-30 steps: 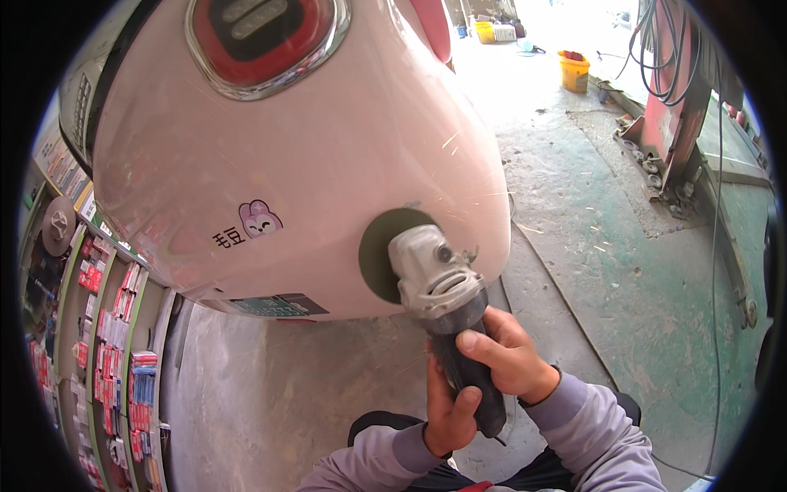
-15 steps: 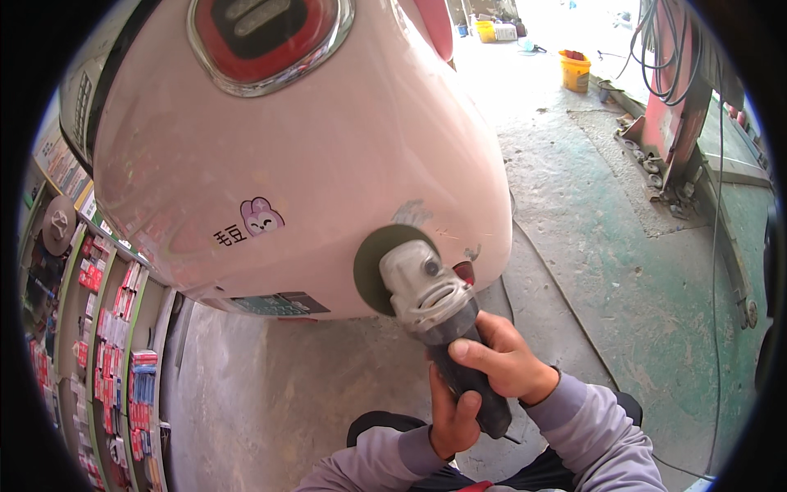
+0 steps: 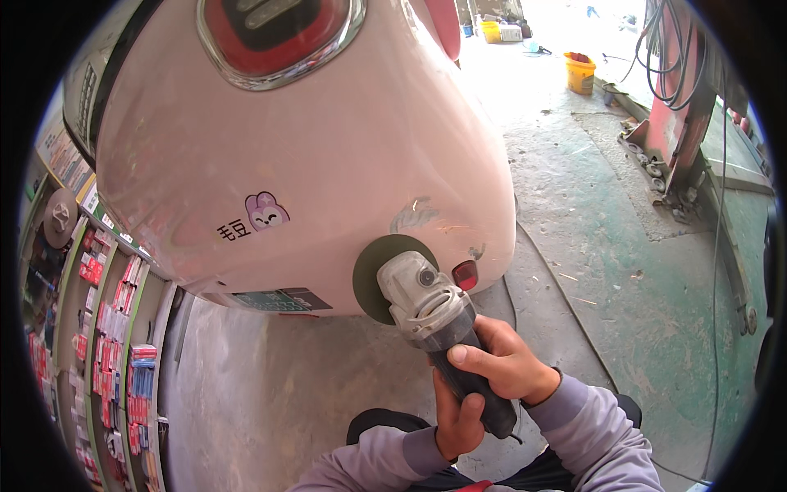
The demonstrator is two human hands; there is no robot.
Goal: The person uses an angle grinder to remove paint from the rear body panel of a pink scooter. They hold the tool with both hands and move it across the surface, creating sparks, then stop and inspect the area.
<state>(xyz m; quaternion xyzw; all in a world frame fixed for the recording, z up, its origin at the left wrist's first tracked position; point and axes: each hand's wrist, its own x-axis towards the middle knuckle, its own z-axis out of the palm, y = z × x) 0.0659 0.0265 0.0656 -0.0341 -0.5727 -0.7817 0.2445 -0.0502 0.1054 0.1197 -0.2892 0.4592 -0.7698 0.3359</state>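
Observation:
Both of my hands hold an angle grinder (image 3: 426,299) with a pale grey head and black body. My right hand (image 3: 510,361) wraps the body behind the head, thumb on top. Lower down, my left hand (image 3: 459,418) grips the body from the left side. The round olive disc (image 3: 370,279) lies at the lower rear corner of a pink car (image 3: 328,156); whether it touches the paint is hard to tell. Just above it is a grey scuffed patch (image 3: 414,215), with thin orange streaks beside it. A red reflector (image 3: 465,275) sits right of the grinder head.
Shelves (image 3: 115,353) of red and white packages stand at the left. A cable (image 3: 566,307) runs along the floor on the right. Farther back are a yellow bucket (image 3: 580,74) and a red post (image 3: 680,107) hung with coiled hose (image 3: 668,57).
The grinder head has shifted slightly down and left against the car, uncovering the red reflector and more of the scuffed patch. Orange streaks now also show right of the car. Both hands keep their grip.

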